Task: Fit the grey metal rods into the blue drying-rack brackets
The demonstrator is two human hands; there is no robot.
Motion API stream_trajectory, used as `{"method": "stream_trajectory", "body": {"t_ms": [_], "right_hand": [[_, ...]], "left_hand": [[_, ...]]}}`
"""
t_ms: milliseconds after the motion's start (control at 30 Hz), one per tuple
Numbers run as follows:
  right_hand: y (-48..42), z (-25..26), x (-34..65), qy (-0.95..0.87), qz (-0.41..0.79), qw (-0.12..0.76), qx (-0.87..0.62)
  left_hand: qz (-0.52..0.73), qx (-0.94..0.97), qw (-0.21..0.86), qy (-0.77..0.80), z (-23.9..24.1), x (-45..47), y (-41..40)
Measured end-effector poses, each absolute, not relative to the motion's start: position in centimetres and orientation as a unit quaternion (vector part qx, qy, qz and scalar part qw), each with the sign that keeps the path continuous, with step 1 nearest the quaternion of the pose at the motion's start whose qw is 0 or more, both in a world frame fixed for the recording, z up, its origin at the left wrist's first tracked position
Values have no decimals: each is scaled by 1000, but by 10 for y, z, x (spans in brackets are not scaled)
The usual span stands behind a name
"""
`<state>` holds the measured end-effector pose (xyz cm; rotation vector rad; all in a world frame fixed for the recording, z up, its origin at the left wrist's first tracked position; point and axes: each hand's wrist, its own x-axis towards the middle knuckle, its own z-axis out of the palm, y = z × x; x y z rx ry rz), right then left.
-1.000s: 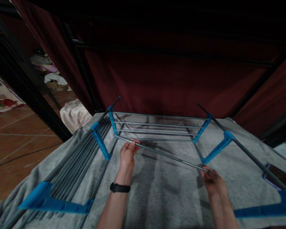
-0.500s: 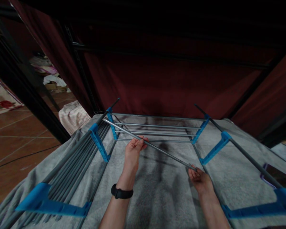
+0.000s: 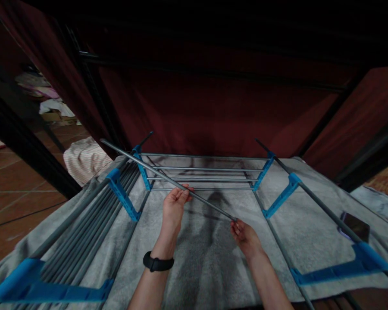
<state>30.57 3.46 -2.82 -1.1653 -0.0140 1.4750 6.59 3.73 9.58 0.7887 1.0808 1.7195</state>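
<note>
A long grey metal rod (image 3: 148,169) runs diagonally from upper left to lower right, lifted over a drying rack (image 3: 200,177) with blue plastic brackets. My left hand (image 3: 173,206), with a black watch on its wrist, is closed round the rod near its middle. My right hand (image 3: 245,236) pinches the rod's near right end. The rod's far end sticks out past the rack's left blue bracket (image 3: 141,170). The rack lies flat on a grey blanket (image 3: 210,254), with several thin rails fixed at its far end.
A bundle of loose grey rods (image 3: 84,219) lies along the rack's left side between blue brackets. A dark phone (image 3: 355,224) rests on the blanket at the right. Dark red curtains hang behind. Tiled floor and a striped cloth (image 3: 84,157) lie to the left.
Both hands have carried the rod leftward; its far end, earlier at the rack's left bracket, now pokes out beyond it. My right hand has moved in from the right bracket toward the middle.
</note>
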Motion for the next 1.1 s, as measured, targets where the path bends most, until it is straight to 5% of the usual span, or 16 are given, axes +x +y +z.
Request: {"method": "stream_trajectory", "body": {"t_ms": [867, 1100], "right_hand": [[29, -6, 241, -198, 718, 385, -546], [37, -1, 241, -333, 619, 406, -584]], "left_hand": [[654, 437, 422, 452, 70, 85, 41], [639, 521, 348, 447, 90, 70, 35]]}}
